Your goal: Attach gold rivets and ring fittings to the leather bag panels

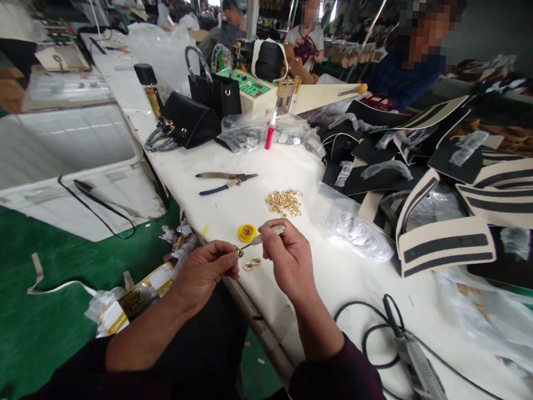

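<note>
My left hand (208,273), thumb and fingers pinched together, holds a small gold metal fitting (238,253) near the table edge. In my right hand (287,255) is a slim tool with a pale, translucent handle (259,239). Its thin metal shaft points at the fitting; whether the tip touches it, I cannot tell. Just beyond my hands sits a yellow ring-shaped holder (240,235) with gold pieces inside. A few gold clasps (251,264) lie between my hands. Farther back are a pile of gold fittings (284,201) and blue-handled pliers (226,182).
Black handbags (192,120) and a pink bottle with a white tip (270,132) stand farther back. Bag panels (449,247) are heaped at the right. A corded grey tool (428,379) lies front right. A white bin (58,175) stands left. Several people work beyond.
</note>
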